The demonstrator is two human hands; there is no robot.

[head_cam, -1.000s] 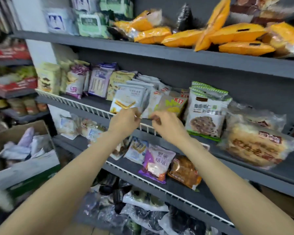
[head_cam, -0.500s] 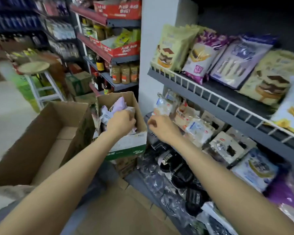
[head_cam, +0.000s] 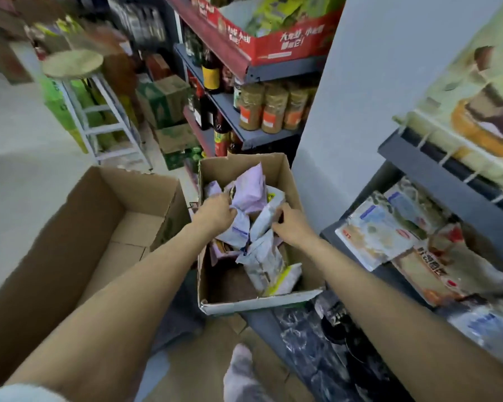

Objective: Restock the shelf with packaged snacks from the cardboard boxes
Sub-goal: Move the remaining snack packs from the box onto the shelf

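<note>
Both hands now in box [head_cam: 253,304]; left hand [head_cam: 215,214], right hand [head_cam: 291,227] seemingly gripping crumpled pale packets [head_cam: 262,256].

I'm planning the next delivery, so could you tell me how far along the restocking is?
The large brown cardboard box is empty. Both hands, left and right, are reaching among pale snack packets in the smaller cardboard box, which is still partly full.

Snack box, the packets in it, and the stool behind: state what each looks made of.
Snack box: brown corrugated cardboard, matte, with creased flaps. Packets: thin plastic film, probably, crinkled and slightly glossy. Stool: pale wood-like round seat on white painted legs, likely metal; blur leaves it uncertain.
</note>
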